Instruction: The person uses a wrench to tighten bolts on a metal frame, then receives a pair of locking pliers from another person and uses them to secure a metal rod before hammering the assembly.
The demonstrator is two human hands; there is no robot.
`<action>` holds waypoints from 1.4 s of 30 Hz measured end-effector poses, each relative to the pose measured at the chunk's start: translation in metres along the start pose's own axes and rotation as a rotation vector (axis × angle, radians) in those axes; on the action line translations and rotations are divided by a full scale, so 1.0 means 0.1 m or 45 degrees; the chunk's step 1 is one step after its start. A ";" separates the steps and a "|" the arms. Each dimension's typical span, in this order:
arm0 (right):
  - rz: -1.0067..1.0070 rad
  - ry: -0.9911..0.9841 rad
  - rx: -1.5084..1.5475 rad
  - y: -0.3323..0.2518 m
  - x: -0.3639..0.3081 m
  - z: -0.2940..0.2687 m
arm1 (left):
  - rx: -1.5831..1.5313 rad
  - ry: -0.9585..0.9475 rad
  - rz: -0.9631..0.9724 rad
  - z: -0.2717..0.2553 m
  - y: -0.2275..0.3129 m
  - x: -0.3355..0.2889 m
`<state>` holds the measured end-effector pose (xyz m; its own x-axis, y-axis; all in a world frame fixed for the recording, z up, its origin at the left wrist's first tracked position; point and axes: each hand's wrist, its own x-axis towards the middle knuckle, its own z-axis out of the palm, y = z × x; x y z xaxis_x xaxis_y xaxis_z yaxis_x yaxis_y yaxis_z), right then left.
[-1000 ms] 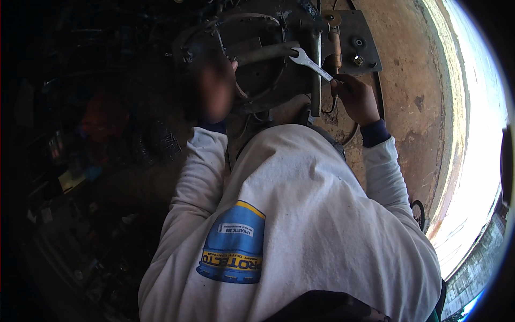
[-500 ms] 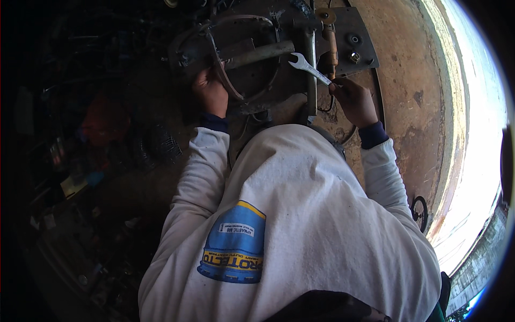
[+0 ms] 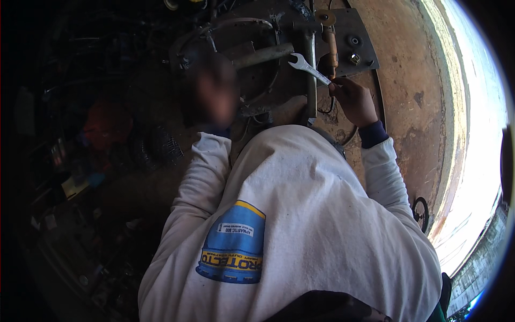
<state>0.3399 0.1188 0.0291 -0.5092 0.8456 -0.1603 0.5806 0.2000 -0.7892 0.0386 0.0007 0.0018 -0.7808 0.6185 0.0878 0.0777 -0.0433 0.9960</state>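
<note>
My right hand (image 3: 354,101) is closed around the shank of an open-end wrench (image 3: 309,68), whose silver jaw points up and left. My left hand (image 3: 217,99) is blurred, so its fingers and anything in them cannot be made out. It is over the left part of a curved metal frame (image 3: 264,95) on the dark work surface. Just right of that hand lies a thick grey pipe (image 3: 268,54). A long pale metal bar (image 3: 312,88) passes behind the wrench.
An orange-bodied power tool with a disc (image 3: 331,47) lies beyond my right hand. On the dark metal plate (image 3: 366,24) sit a black ring (image 3: 354,39) and a shiny nut (image 3: 354,59). Dim clutter and a red object (image 3: 107,123) are at left.
My left hand has shifted slightly right and now blurs over the frame's curved strip, which it held at its edge before. My right hand keeps the wrench in nearly the same place.
</note>
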 end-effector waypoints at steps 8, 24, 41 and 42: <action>-0.049 0.000 -0.007 0.00 0.02 0.05 | 0.380 -0.072 0.139 0.02 0.11 0.02; 0.014 -0.038 -0.063 -0.06 0.00 0.09 | 0.248 -0.277 -0.006 -0.18 0.02 0.13; -0.021 -0.005 -0.021 -0.05 -0.05 0.06 | -0.067 -0.197 -0.131 -0.06 0.06 0.09; -0.036 0.003 -0.008 -0.02 -0.04 0.07 | -0.066 -0.198 -0.131 -0.06 0.04 0.09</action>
<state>0.3361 0.1115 0.0272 -0.5241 0.8407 -0.1364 0.5700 0.2273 -0.7896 0.0278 0.0011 0.0070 -0.6773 0.7356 -0.0138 -0.0331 -0.0117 0.9994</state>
